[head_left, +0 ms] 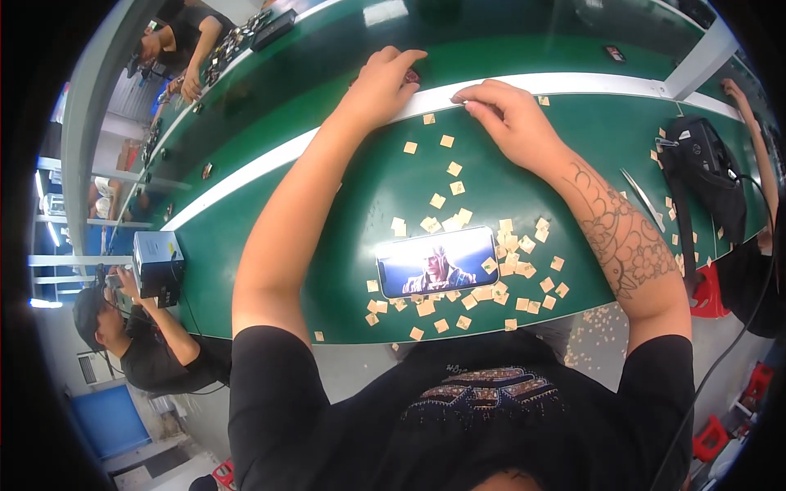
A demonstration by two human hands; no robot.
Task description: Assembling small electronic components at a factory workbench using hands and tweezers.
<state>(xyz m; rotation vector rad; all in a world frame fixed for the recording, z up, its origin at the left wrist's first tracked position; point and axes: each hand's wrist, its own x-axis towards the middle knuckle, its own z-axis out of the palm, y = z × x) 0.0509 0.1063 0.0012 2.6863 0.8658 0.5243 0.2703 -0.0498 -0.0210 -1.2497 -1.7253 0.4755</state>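
My left hand (381, 88) reaches over the white rail (573, 83) onto the green surface beyond it. Its fingers are closed around a small dark reddish part (412, 76), mostly covered by the hand. To its right, my right hand (509, 119) is held at the rail's near edge, thumb and fingers pinched together. A tiny whitish piece (466, 102) shows at those fingertips, too small to name. Nearer me, a phone (438, 260) lies face up, its screen lit with a picture of a figure. Small beige square pieces (516, 245) are scattered around and partly on it.
Tweezers (643, 199) lie right of my right forearm, near a black bag (704, 155). A dark box (158, 258) stands at the left, beside a seated person (155, 335). Another person (192, 41) works at the far left. Small parts (615, 54) lie beyond the rail.
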